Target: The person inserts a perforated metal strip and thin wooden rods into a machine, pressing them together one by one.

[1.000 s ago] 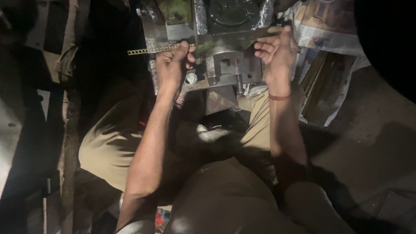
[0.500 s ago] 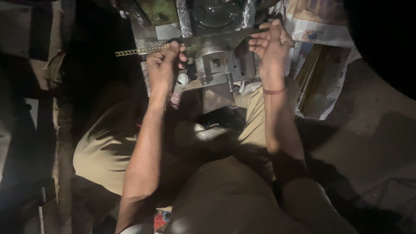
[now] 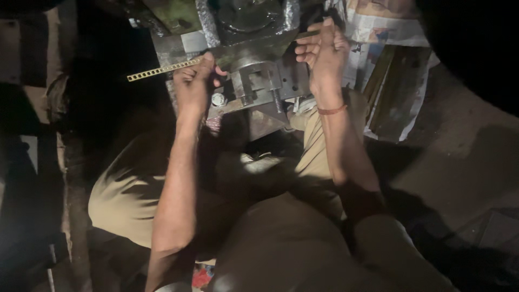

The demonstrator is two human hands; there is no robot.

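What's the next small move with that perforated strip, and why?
Probably feed the perforated brass strip a little further right through the press block. The left hand grips its punched end and the right hand holds the other side, so it spans the die.

Printed newspaper sheets [image 3: 378, 32] — pale, crumpled — lie at the upper right, beside the machine.

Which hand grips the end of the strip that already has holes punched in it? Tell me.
The left hand: the perforated brass strip juts out past it, while the right hand holds the plain end beyond the press.
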